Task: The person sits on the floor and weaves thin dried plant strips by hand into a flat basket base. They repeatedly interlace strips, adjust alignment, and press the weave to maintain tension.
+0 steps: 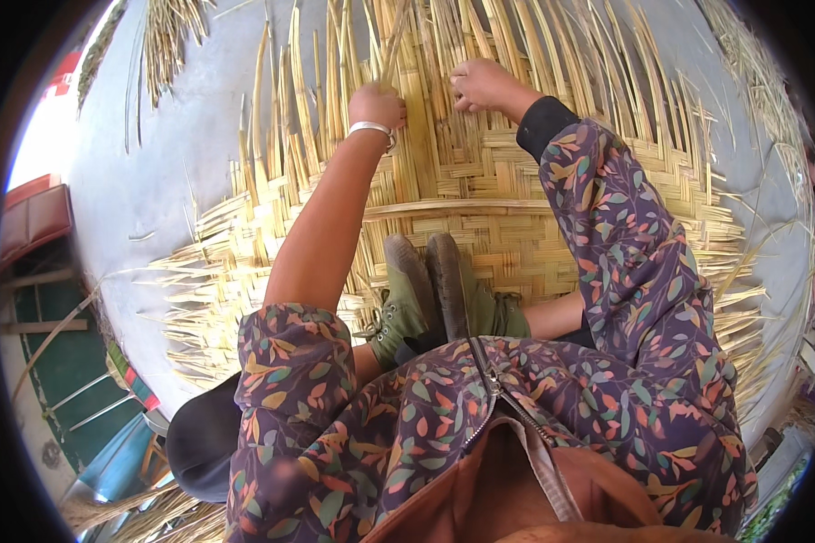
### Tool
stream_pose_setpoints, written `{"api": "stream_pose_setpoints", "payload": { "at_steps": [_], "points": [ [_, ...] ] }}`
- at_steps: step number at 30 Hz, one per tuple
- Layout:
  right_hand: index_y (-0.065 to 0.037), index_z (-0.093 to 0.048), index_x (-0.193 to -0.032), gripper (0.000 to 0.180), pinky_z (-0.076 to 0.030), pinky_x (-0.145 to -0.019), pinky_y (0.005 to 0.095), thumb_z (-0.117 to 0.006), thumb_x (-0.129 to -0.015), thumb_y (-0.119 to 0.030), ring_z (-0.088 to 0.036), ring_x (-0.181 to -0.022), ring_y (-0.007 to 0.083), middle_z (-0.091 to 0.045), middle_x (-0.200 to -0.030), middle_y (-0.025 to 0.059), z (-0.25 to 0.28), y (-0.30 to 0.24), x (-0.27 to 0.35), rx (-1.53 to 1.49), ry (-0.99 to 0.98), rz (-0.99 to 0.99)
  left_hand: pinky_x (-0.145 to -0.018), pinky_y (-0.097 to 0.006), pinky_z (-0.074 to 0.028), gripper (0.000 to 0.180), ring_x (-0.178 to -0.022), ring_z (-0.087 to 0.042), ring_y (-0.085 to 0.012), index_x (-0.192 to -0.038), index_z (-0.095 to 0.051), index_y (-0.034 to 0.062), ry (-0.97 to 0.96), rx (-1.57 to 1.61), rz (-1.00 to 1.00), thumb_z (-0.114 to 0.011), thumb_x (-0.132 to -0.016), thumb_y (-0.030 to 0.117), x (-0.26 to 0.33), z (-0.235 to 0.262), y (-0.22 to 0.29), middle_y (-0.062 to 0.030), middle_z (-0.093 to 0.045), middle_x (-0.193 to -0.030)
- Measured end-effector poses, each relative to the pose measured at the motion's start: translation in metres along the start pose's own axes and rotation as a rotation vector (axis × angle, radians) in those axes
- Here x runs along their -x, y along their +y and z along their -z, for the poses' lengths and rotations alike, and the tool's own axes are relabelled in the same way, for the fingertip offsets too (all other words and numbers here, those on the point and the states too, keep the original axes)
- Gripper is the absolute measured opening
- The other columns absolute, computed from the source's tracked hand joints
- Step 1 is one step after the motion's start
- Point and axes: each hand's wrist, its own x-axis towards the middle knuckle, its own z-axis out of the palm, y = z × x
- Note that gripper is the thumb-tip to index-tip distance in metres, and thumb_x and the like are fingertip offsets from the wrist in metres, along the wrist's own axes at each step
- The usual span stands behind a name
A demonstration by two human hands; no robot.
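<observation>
A partly woven mat [516,244] of flat yellow split-cane strips spreads in front of and beneath me, its weave tight near my feet. At its far side long unwoven strips [566,63] fan outward. My left hand [378,106], with a white bracelet at the wrist, is closed around upright cane strips [395,45]. A short way to its right, my right hand [486,87] is curled above the weave with its fingertips pinched; whatever lies between them is too small to make out. One raised strip [457,207] crosses the mat just beyond my shoes.
My green shoes [406,299] rest on the mat. A bundle of thin stalks [174,41] lies on the grey floor [145,172] at the far left, with more loose stalks [761,81] at the far right. A dark red padded seat [34,226] stands at the left edge.
</observation>
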Motion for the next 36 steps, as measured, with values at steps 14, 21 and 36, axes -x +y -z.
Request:
{"api": "stream_pose_setpoints", "payload": {
  "at_steps": [14,21,36],
  "points": [
    [0.000,-0.063,-0.079,0.020,-0.043,-0.043,0.0257,-0.066,-0.079,-0.020,-0.059,-0.053,0.0111,-0.061,-0.065,0.0049,0.018,-0.046,0.012,-0.502,0.052,-0.210,-0.067,-0.035,-0.052,0.019,-0.083,-0.061,-0.0222,-0.103,-0.052,-0.0022,-0.154,0.479,0.142,-0.045,-0.090,0.010,0.041,0.031,0.031,-0.0114,-0.058,-0.093],
    [0.001,-0.062,-0.083,0.022,-0.050,-0.067,0.0399,-0.060,-0.082,-0.021,-0.064,-0.070,0.0287,-0.063,-0.078,0.0182,0.012,-0.066,0.016,0.512,0.129,-0.010,-0.065,-0.033,-0.052,0.017,-0.078,-0.061,-0.0210,-0.098,-0.056,-0.0012,-0.154,0.451,0.160,-0.052,-0.086,0.011,0.043,0.027,0.029,-0.0083,-0.058,-0.091],
    [-0.001,-0.059,-0.068,0.027,-0.046,-0.056,0.0356,-0.069,-0.077,-0.024,-0.058,-0.060,0.0214,-0.058,-0.065,0.0128,0.014,-0.028,0.004,0.036,0.255,-0.190,-0.075,-0.035,-0.048,0.009,-0.085,-0.059,-0.0295,-0.079,-0.062,0.0004,-0.333,-0.494,-0.286,-0.062,-0.070,0.000,0.028,0.024,0.027,-0.0157,-0.061,-0.089]
  ]
}}
